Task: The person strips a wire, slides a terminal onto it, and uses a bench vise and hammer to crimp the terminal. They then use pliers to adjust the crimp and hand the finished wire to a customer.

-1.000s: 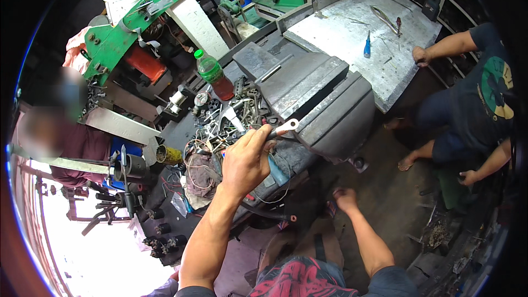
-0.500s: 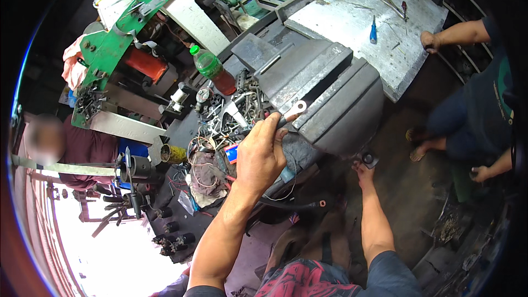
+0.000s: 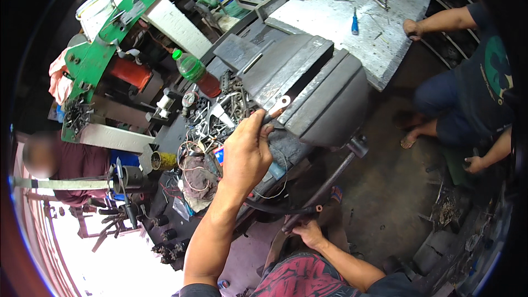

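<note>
My left hand (image 3: 246, 151) is closed round a thick black cable, with its copper ring lug (image 3: 282, 104) sticking out past the fingers. That lug is at the near end of the gap between the jaws of a big grey bench vise (image 3: 330, 96); whether it touches them I cannot tell. The cable's other end (image 3: 314, 209), also with a copper lug, hangs below the bench edge. Low in front of me, my right hand (image 3: 309, 235) is closed on the lower end of the long vise handle (image 3: 335, 176), which slants up to the screw head.
Left of the vise lie a heap of tools (image 3: 223, 113), a green-capped bottle (image 3: 197, 73) and a rag (image 3: 198, 187). A metal-topped table (image 3: 335, 19) behind holds a blue screwdriver (image 3: 355, 23). One person (image 3: 473, 88) is at the right, another (image 3: 82, 168) at the far left.
My right hand has moved from beside the vise screw down and left to the handle's lower end. The handle now shows at full slant. The whole view has shifted slightly.
</note>
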{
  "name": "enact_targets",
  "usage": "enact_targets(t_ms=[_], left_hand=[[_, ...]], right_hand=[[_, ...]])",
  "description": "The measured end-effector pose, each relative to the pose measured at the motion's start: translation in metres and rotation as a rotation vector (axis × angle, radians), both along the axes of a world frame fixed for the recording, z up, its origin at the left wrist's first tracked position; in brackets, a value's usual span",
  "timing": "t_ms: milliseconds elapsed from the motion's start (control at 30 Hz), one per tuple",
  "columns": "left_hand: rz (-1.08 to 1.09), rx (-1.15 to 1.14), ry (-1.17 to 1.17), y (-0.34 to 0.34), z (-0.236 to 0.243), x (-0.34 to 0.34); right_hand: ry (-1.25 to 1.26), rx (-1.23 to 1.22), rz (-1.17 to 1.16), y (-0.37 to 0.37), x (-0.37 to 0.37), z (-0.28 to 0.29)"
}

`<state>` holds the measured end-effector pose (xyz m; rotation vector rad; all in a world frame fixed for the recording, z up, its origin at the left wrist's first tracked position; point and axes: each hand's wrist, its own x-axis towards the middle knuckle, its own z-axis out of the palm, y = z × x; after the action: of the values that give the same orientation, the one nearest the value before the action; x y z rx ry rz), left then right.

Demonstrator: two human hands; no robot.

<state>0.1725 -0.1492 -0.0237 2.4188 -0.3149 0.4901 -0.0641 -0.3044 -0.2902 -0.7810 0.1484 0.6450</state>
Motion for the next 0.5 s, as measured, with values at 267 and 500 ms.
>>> enact_targets(t_ms=[267,500], left_hand=[[0.014,0.017,0.036,-0.003,0.004,0.001],[-0.031,-0.046,0.14,0.001,0.013,0.004]], right_hand=[[0.045,0.296,0.031,0.013,0.001,0.026],[0.123,0.498,0.353,-0.002,0.014,0.126]])
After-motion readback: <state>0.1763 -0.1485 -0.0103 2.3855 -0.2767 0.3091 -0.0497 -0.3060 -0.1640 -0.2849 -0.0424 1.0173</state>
